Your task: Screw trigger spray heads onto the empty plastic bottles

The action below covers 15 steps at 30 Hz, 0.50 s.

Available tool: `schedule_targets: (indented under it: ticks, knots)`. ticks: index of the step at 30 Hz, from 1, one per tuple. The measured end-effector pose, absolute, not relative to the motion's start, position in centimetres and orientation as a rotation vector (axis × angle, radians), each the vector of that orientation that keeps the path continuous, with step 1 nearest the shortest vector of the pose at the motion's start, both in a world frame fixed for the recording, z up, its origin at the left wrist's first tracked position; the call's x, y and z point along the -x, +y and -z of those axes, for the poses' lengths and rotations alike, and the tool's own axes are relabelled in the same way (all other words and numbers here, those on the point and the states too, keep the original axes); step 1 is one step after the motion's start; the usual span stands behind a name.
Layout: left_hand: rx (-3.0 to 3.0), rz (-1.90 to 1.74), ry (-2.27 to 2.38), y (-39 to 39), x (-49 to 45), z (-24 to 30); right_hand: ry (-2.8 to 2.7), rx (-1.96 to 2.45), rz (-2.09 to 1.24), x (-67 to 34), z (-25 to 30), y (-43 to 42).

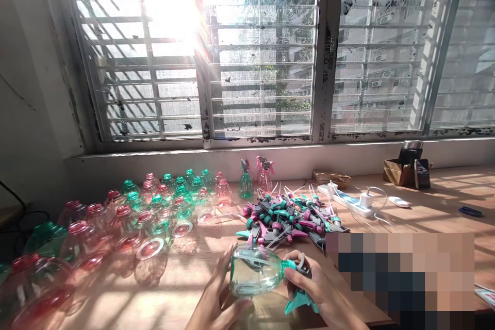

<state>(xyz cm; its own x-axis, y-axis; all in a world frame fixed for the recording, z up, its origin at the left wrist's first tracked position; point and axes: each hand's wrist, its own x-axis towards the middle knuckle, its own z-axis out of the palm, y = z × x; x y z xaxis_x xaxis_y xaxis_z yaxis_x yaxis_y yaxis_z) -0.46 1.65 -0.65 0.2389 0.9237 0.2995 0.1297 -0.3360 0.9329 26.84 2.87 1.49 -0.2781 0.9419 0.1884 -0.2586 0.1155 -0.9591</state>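
My left hand cups the base of a clear teal plastic spray bottle that lies on its side above the wooden table. My right hand is closed on the teal and grey trigger sprayer head at the bottle's neck. Just beyond the bottle lies a pile of pink and teal trigger heads. To the left stand several empty pink and teal bottles.
Two finished spray bottles stand by the window sill. A white power strip with plugged chargers, a small basket and a brown box sit at the back right. A barred window fills the wall, with strong sun glare.
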Motion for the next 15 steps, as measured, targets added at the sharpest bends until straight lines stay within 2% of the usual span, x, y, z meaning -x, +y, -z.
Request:
schedule_targets:
  ticks: [15]
  knots:
    - [-1.8, -1.118, 0.981, 2.0, 0.8, 0.2, -1.391, 0.789, -1.355, -26.9, -0.7, 3.3]
